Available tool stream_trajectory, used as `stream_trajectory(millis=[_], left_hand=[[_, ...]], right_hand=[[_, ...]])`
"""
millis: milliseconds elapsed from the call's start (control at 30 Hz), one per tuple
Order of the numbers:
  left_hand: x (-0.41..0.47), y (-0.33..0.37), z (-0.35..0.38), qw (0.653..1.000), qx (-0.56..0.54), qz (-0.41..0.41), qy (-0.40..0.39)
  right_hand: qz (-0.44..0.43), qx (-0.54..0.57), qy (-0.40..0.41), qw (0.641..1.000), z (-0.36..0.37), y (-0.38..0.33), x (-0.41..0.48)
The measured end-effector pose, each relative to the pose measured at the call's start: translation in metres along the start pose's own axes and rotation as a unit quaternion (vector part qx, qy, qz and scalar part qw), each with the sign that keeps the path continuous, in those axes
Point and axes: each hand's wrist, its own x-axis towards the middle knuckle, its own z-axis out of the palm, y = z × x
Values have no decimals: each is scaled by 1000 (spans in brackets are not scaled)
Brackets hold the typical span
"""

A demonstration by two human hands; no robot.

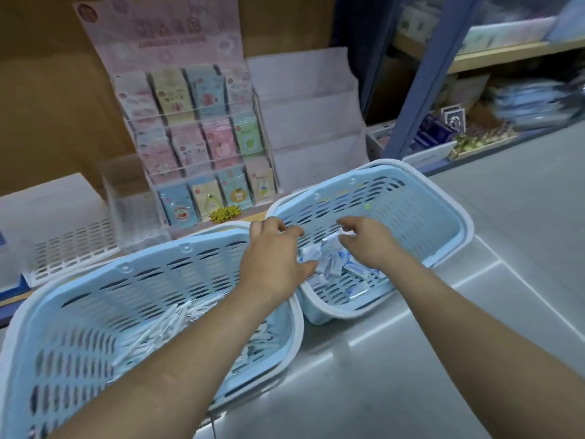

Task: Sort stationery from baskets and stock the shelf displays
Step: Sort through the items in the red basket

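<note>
— Head view: where did the stock lie?
— The small wrapped packets (pixel 332 264), blue and white, lay heaped in the near corner of the right basket (pixel 437 210). Both hands were over that heap. The right hand (pixel 368 243) had its fingers curled down and seemed to pinch one white packet at the tips. The left hand (pixel 273 255) was loosely bent, thumb against the pile's edge; blur kept me from telling whether it held anything.
— So which step?
— Gathering, I'd judge: picking packets out for stocking. The next move called for a firm handful, lifted clear of the basket wall and carried to an empty display, perhaps the white tiered stand (pixel 310 122) or the clear acrylic box (pixel 126 191).
— And the other basket?
— The left basket (pixel 104 289), touching the right one, held thin white sticks (pixel 152 329), pens or refills; neither hand was on them.
— Surroundings?
— Both baskets sat on a glossy grey tiled surface (pixel 427 359). Behind stood an acrylic rack of pastel card packs (pixel 202 137), a white perforated tray (pixel 72 245) at the left, and blue-framed shelving (pixel 421 74) with blurred goods at the right.
</note>
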Motion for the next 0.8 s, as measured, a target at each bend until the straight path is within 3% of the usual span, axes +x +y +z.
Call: stream_trajectory(millis=[133, 300, 367, 600, 800], left_hand=[[1, -3, 2, 999, 40, 16, 26], [-8, -29, -37, 983, -180, 17, 9], [-21, -49, -68, 980, -198, 14, 17], [-114, -159, -172, 996, -84, -8, -5], [-242, -276, -227, 994, 36, -106, -10]], right_hand=[[-8, 35, 55, 998, 0, -2, -2], [-105, 150, 71, 981, 1, -48, -25], [-167, 166, 45, 971, 4, -84, -38], [-387, 40, -127, 913, 48, -225, -97], [-521, -91, -230, 817, 108, -342, -156]])
